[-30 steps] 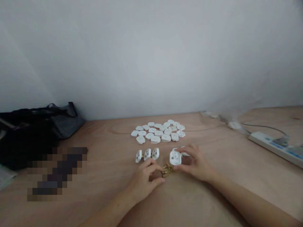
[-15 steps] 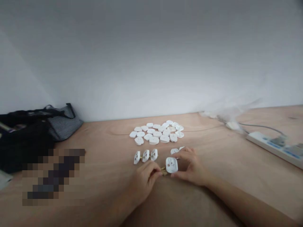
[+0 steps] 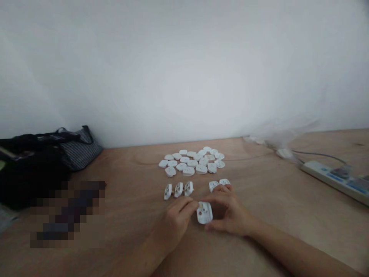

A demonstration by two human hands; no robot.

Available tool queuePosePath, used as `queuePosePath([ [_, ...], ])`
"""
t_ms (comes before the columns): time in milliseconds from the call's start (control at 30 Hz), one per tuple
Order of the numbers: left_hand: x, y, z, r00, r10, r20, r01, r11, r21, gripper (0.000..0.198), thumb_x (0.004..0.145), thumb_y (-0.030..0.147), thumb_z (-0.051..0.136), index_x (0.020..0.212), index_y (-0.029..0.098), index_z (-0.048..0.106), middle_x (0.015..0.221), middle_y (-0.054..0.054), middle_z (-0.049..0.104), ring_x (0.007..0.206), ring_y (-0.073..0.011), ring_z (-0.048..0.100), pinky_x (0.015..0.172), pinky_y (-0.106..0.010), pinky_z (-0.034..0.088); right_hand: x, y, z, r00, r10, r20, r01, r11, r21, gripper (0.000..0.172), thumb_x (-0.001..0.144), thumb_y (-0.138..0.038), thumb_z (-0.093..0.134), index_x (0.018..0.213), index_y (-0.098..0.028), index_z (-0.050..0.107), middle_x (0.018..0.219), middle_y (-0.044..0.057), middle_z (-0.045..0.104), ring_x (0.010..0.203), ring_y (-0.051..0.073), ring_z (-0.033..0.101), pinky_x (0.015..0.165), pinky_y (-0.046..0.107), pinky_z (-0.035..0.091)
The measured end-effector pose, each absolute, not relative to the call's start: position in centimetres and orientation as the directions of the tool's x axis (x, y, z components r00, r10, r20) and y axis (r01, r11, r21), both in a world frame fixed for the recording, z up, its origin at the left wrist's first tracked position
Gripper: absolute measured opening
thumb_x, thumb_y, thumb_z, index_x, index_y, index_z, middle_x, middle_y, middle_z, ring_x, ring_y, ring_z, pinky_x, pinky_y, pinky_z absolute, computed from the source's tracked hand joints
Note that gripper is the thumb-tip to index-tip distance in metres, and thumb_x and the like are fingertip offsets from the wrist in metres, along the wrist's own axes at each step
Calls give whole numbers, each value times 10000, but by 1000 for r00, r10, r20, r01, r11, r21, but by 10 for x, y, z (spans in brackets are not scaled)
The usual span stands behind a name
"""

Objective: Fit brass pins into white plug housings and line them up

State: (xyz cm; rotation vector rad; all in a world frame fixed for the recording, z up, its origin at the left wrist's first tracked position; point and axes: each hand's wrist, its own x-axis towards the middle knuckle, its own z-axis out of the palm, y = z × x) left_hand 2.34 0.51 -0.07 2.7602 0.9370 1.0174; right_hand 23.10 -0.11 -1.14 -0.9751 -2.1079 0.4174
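Clamped in the grip of the right hand (image 3: 230, 217): one small white rounded plastic plug plate (image 3: 204, 212), thumb under, fingers over the top edge. Tilted up off the pale wooden bench (image 3: 129, 215), holed face toward the camera, long axis running roughly 12 to 6 o'clock.

At 9 o'clock of the plate, touching its upper left edge: the left hand (image 3: 174, 223), grip drawn together at the fingertips. Cannot tell whether anything small sits pinched inside. Contact from both sides, though carried by the right alone, by the look of it.

At 11 o'clock, near: row of three like white plates (image 3: 178, 189) standing on edge. At 12 to 1 o'clock, just beyond the right fingers: pair of white plates (image 3: 219, 184) lying flat. Farther at 12 o'clock: flat cluster of white plates (image 3: 191, 161).

Well apart at 9 o'clock, black fabric bag (image 3: 37, 169); at 3 o'clock, white power strip (image 3: 331, 177).
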Motion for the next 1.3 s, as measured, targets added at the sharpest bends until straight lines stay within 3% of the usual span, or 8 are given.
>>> queuePosePath([
  [133,26,5,-3,569,542,618,503,-824,260,225,939,199,407,911,177,629,799,-45,644,740,-150,631,686,-228,516,230,-1,-12,-424,751,506,505,660,-556,440,614,-472,760,988,-263,655,848,6,696,843,220,554,833,389,306],
  [300,30,5,-3,430,645,632,478,-756,446,89,865,265,581,886,186,616,753,-13,656,667,-136,629,633,-220,508,229,-3,-12,-450,747,490,505,665,-550,493,606,-484,775,1040,-285,649,894,8,701,914,239,548,895,419,281],
  [467,29,7,-1,309,773,554,469,-631,618,197,766,340,686,835,164,634,726,-13,619,593,-135,594,553,-234,500,230,-3,-14,-480,727,491,500,687,-527,539,627,-532,750,1101,-309,625,989,21,695,1031,260,531,958,445,241],
  [700,19,9,3,526,689,499,422,-721,550,522,562,372,840,1021,210,651,961,-63,687,898,-239,625,811,-345,500,231,3,-26,-434,744,507,571,663,-484,604,601,-555,758,1145,-339,608,1006,39,693,1119,296,505,1006,503,188],
  [900,14,12,0,561,635,531,439,-772,459,456,646,282,792,1061,185,631,1002,-77,683,921,-231,633,829,-341,509,236,3,-19,-425,764,485,613,637,-467,835,486,-599,791,1224,-295,546,1096,70,643,1073,303,509,957,489,244],
  [933,13,12,0,552,636,540,453,-772,446,443,653,265,779,1060,180,628,1003,-78,681,922,-230,635,830,-340,512,238,3,-17,-417,779,468,634,618,-464,805,494,-603,786,1201,-285,565,1084,70,639,1043,296,517,927,475,272],
  [1100,9,12,-1,551,642,533,475,-767,432,403,644,220,742,1031,190,635,993,-69,680,899,-219,649,829,-320,527,247,8,-14,-410,830,378,738,545,-397,233,695,-494,715,842,-313,710,889,20,659,869,237,542,769,401,324],
  [1300,11,11,-6,560,632,535,477,-775,416,407,646,246,739,1037,197,635,1011,-85,678,918,-232,644,847,-334,523,244,9,-24,-383,828,409,743,539,-395,70,785,-336,672,736,-300,706,793,2,684,818,214,548,744,393,306],
])
